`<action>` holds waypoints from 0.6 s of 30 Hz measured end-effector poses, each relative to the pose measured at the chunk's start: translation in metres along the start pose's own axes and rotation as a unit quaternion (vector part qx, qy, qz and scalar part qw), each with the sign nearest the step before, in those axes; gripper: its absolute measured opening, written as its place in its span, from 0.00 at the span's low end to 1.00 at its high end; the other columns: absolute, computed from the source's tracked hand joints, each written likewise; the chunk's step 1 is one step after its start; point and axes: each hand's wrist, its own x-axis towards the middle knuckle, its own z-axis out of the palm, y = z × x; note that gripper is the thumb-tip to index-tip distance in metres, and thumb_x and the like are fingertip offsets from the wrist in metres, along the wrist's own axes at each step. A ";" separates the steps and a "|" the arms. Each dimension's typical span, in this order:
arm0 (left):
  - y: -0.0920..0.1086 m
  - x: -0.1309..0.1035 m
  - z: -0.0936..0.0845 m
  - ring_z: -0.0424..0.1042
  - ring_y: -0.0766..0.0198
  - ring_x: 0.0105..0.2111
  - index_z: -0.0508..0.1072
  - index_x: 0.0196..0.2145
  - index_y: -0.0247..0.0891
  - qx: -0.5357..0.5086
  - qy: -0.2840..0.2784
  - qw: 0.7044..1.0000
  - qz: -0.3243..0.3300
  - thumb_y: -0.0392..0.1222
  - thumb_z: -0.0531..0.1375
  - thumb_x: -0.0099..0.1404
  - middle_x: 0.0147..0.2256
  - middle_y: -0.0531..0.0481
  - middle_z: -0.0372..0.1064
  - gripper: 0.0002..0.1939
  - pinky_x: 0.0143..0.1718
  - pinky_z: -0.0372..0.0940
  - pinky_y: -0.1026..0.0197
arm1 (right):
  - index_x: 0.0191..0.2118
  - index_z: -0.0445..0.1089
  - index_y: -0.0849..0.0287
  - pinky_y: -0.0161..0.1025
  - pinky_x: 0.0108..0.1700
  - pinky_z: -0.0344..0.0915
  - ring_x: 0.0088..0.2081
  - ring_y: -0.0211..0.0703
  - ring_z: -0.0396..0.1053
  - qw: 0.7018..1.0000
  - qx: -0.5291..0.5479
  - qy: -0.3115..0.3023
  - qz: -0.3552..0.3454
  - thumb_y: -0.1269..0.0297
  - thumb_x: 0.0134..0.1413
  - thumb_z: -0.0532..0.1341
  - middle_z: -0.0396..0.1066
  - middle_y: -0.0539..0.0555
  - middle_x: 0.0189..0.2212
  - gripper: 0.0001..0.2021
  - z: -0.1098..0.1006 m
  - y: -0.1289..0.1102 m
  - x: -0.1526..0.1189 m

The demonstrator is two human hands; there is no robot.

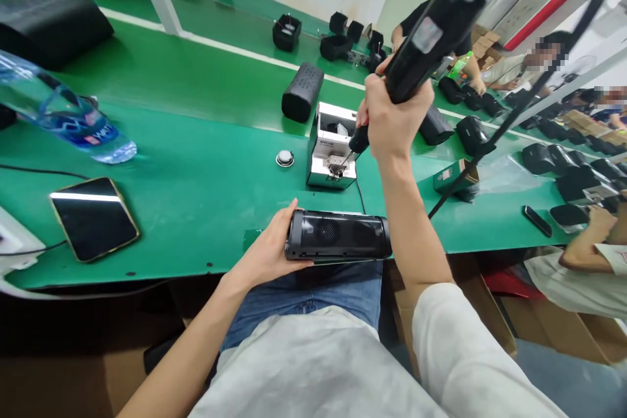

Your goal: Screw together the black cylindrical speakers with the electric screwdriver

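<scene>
My left hand (267, 241) grips the left end of a black speaker housing (343, 236) at the front edge of the green bench, its long side facing up. My right hand (396, 114) is wrapped round a black electric screwdriver (426, 46), held at a slant. The bit points down to the metal outlet at the front of a white screw feeder (324, 149); whether a screw sits on the tip is too small to tell. Left of the feeder lies a small round silver part (285, 158). Behind it stands a dark speaker shell (302, 93).
A phone (95, 219) and a water bottle (83, 121) lie at the left. The screwdriver's black cable (512, 114) hangs down on the right. A small green box (455, 177) stands on the bench. Co-workers sit at the right among several black speakers.
</scene>
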 end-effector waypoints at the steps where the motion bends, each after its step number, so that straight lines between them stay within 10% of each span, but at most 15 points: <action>1: 0.000 0.000 0.000 0.65 0.34 0.71 0.30 0.82 0.53 -0.003 0.001 1.000 0.003 0.48 0.79 0.63 0.70 0.34 0.60 0.71 0.72 0.64 0.29 | 0.39 0.65 0.47 0.39 0.23 0.59 0.21 0.30 0.56 1.000 0.002 0.001 0.000 0.42 0.52 0.78 0.55 0.38 0.21 0.25 -0.003 0.003 0.000; 5: -0.001 0.001 0.000 0.64 0.34 0.71 0.31 0.83 0.52 -0.004 -0.001 1.000 0.000 0.49 0.79 0.63 0.70 0.34 0.59 0.71 0.72 0.64 0.31 | 0.39 0.65 0.46 0.34 0.23 0.62 0.22 0.26 0.55 0.999 0.026 -0.034 0.003 0.48 0.48 0.83 0.55 0.34 0.18 0.27 -0.015 0.005 -0.002; 9: 0.000 0.001 -0.001 0.64 0.33 0.71 0.31 0.83 0.50 0.003 0.003 1.000 0.004 0.50 0.78 0.64 0.70 0.34 0.60 0.70 0.72 0.64 0.32 | 0.40 0.65 0.54 0.21 0.24 0.62 0.20 0.18 0.68 0.997 0.024 -0.069 -0.009 0.60 0.74 0.63 0.64 0.31 0.21 0.09 -0.015 -0.014 -0.011; 18: -0.004 0.000 0.000 0.60 0.30 0.74 0.31 0.83 0.45 0.019 0.005 1.000 0.025 0.54 0.78 0.64 0.74 0.27 0.55 0.72 0.73 0.63 0.30 | 0.35 0.73 0.50 0.40 0.14 0.52 0.14 0.34 0.49 0.995 0.084 -0.014 0.053 0.72 0.50 0.70 0.54 0.39 0.18 0.10 -0.035 -0.144 -0.058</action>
